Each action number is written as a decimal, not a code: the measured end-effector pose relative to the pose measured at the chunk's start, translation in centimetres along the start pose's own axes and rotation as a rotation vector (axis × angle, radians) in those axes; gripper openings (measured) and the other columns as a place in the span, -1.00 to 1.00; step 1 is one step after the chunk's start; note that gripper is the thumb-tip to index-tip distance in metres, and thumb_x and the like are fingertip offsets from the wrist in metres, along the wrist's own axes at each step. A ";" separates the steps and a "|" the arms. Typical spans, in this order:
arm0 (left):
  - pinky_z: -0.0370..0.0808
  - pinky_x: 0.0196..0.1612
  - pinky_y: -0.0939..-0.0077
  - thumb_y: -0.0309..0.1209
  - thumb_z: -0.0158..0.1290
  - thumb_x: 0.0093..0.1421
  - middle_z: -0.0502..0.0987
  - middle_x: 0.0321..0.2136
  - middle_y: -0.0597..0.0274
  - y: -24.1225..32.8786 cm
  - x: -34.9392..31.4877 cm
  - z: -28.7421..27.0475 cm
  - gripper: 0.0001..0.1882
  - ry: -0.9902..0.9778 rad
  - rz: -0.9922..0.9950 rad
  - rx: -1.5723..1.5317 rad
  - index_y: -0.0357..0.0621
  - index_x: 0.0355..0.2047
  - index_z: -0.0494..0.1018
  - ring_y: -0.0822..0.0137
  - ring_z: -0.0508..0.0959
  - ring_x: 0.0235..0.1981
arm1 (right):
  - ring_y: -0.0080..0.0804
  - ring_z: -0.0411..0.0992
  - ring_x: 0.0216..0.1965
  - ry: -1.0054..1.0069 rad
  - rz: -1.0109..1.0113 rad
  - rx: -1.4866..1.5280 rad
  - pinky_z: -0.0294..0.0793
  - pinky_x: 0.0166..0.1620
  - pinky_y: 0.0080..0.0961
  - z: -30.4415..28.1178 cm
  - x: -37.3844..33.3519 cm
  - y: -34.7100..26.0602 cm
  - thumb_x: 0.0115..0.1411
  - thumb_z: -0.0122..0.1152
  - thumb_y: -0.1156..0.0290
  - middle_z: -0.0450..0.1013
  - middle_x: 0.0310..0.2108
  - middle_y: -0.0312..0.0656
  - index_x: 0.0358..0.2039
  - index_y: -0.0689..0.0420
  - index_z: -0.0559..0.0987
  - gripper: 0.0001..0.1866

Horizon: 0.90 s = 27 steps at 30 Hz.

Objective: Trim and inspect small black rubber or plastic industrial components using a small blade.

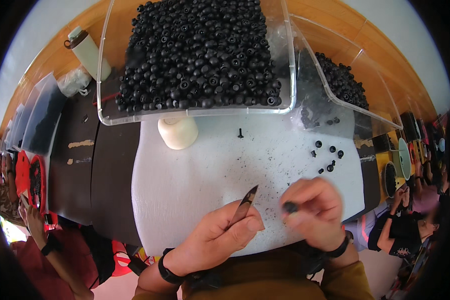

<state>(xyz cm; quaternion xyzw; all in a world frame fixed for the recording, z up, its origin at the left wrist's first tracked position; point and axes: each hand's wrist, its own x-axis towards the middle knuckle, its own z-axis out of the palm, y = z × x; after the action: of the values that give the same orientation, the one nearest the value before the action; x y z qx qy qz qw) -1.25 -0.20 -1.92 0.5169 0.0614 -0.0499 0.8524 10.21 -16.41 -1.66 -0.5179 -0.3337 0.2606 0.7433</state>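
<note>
My left hand (217, 235) is closed around a short knife, whose pointed blade (243, 206) sticks up past the thumb. To its right, my right hand (315, 212) pinches a small black rounded part (289, 206) between thumb and fingers; this hand is slightly blurred. Both hands are above a white foam sheet (185, 200) sprinkled with black crumbs. Several loose black parts (330, 168) lie on the sheet beyond my right hand. A single stemmed black piece (240, 133) stands farther off, near the middle.
A big clear bin (195, 113) full of black rounded parts stands at the far side, with a cream cup (179, 133) before it. Another clear bin (380, 116) is at the right, beside a plastic bag (305, 112). A bottle (90, 54) stands far left. Other people work at both sides.
</note>
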 end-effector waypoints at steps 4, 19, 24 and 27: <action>0.11 -0.62 0.67 -0.34 -0.17 0.28 0.20 -0.72 0.38 0.2 -0.2 -0.3 -0.78 0.060 -0.010 -0.009 -0.25 -0.39 0.32 0.56 0.14 -0.69 | -0.51 0.35 -0.30 0.411 -0.327 -0.420 0.32 -0.22 -0.57 -4.0 3.7 -5.5 0.05 0.14 0.60 0.40 -0.34 -0.19 -0.27 0.27 0.40 -0.79; 0.12 -0.62 0.66 -0.38 -0.16 0.27 0.20 -0.73 0.38 0.0 0.1 -0.4 -0.81 0.110 -0.078 0.003 -0.26 -0.39 0.33 0.56 0.15 -0.70 | -0.20 0.30 -0.11 -0.057 -0.641 -1.744 0.16 0.05 -0.24 -1.5 10.9 -2.6 -0.10 0.17 0.57 0.39 -0.25 -0.21 -0.27 0.18 0.51 -0.70; 0.13 -0.61 0.66 -0.39 -0.17 0.27 0.20 -0.72 0.38 -0.2 0.2 -0.7 -0.82 0.084 -0.041 0.033 -0.27 -0.37 0.32 0.56 0.16 -0.70 | -0.24 0.26 -0.06 -0.062 -0.605 -1.722 0.07 0.11 -0.17 -1.5 10.9 -2.1 -0.10 0.18 0.53 0.40 -0.25 -0.24 -0.25 0.16 0.51 -0.69; 0.13 -0.61 0.67 -0.39 -0.17 0.27 0.21 -0.72 0.37 -0.1 0.2 -0.7 -0.82 0.075 -0.046 0.031 -0.27 -0.37 0.32 0.57 0.16 -0.70 | -0.24 0.28 -0.07 -0.116 -0.572 -1.604 0.05 0.12 -0.16 -1.4 11.1 -2.1 -0.09 0.18 0.53 0.40 -0.27 -0.24 -0.27 0.13 0.52 -0.71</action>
<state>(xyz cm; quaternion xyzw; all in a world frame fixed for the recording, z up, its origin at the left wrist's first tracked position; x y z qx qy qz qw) -1.07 0.42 -2.36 0.5301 0.1042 -0.0511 0.8400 18.54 -9.82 2.52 -0.7692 -0.5729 -0.2260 0.1707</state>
